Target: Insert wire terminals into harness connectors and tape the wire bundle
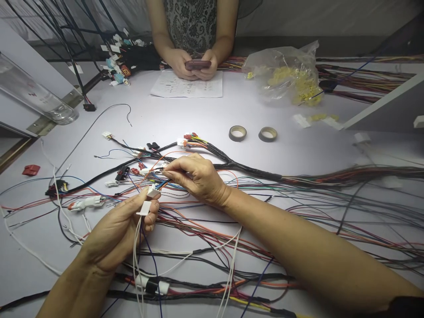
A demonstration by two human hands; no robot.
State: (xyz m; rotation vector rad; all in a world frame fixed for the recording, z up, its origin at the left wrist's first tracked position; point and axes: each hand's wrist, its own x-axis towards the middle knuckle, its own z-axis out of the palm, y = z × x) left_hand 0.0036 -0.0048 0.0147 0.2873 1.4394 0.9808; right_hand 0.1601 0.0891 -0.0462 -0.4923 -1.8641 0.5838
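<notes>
My left hand (124,221) is closed around a white connector (153,191), pinched between thumb and fingers. Blue and orange wires run into that connector. Just below it, a white tag (144,208) rests against the same fingers. My right hand (198,179) sits a little higher and to the right, thumb and forefinger pinched together on a thin wire (159,169); its end is too small to make out. Around both hands spreads a wiring harness (251,171) with black-taped branches, loose coloured wires and several connectors, among them a black connector (123,172).
Two rolls of black tape (237,133) lie beyond the harness. A clear bag of yellow parts (291,79) is at the back right. Across the table a person holds a phone (198,65) over a printed sheet (165,86). A plastic bottle (33,92) leans at the left.
</notes>
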